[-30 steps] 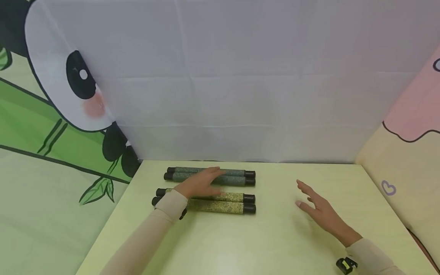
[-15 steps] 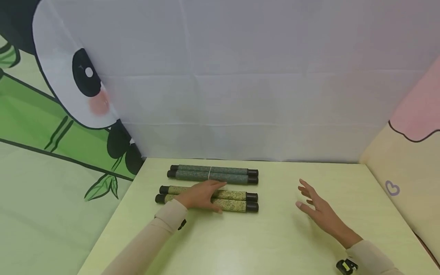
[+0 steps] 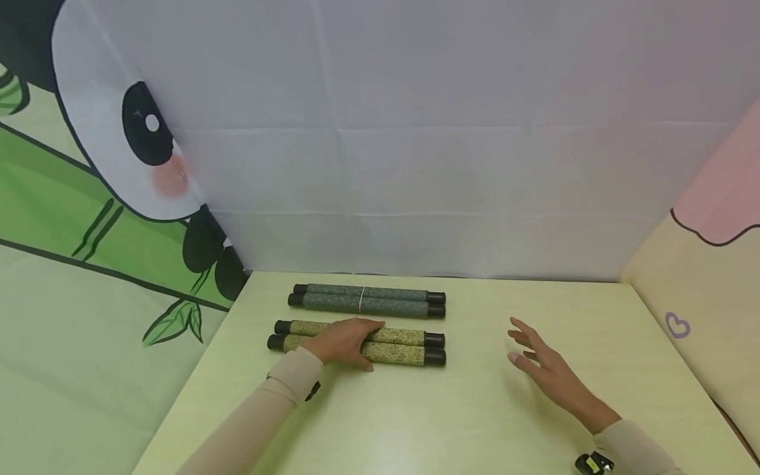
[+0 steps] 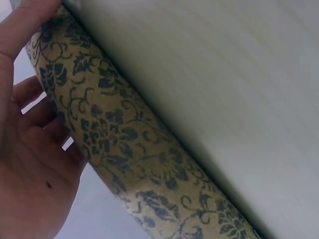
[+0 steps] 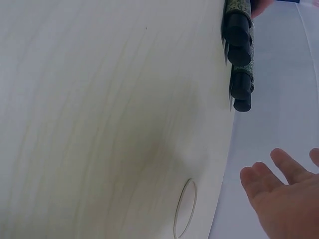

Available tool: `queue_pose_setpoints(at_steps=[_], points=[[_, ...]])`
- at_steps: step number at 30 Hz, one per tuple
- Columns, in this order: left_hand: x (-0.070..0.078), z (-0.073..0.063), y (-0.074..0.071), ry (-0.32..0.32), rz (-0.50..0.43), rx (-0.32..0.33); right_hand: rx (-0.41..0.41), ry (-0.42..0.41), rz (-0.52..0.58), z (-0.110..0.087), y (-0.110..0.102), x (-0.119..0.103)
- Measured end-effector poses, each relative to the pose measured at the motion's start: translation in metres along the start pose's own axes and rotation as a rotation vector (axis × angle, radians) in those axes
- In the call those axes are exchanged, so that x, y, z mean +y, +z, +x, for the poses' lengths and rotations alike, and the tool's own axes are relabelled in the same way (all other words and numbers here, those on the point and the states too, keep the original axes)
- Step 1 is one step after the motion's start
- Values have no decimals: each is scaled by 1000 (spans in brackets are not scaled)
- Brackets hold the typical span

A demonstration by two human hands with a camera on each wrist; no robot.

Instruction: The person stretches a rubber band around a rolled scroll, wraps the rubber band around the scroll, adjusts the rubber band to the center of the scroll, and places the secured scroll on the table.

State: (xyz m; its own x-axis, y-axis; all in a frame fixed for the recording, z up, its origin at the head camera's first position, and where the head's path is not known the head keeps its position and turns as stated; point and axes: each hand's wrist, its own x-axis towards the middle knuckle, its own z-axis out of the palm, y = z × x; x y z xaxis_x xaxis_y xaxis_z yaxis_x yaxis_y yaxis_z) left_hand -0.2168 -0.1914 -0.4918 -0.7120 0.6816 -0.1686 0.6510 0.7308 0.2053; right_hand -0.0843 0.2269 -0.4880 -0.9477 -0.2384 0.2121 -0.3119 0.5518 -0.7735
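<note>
Left hand grips the yellow scrolls; right hand hovers, fingers extended and relaxed.
Left of the yellow scrolls is a cartoon print. Across the yellow scrolls, left of their middle, the left hand spans both, thumb at the near side, fingers toward the far side; they lie side by side on the pale table. Just behind them, green scrolls wear a white band. Well to their right is the right hand; also beyond that end lies a thin loop. Farthest right of them is a purple heart.
</note>
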Motion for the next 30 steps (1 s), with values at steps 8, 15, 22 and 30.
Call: queue_pose_setpoints(at_steps=[8, 15, 22, 30], points=[[-1, 9, -4, -2, -49, -8, -18, 40, 60, -1, 7, 7], [-3, 15, -5, 21, 14, 4, 1, 86, 41, -1, 12, 13], [7, 15, -17, 52, 16, 45, 25, 62, 22, 6, 16, 11], [32, 12, -52, 63, -15, 135, 9, 52, 79, 25, 16, -8]])
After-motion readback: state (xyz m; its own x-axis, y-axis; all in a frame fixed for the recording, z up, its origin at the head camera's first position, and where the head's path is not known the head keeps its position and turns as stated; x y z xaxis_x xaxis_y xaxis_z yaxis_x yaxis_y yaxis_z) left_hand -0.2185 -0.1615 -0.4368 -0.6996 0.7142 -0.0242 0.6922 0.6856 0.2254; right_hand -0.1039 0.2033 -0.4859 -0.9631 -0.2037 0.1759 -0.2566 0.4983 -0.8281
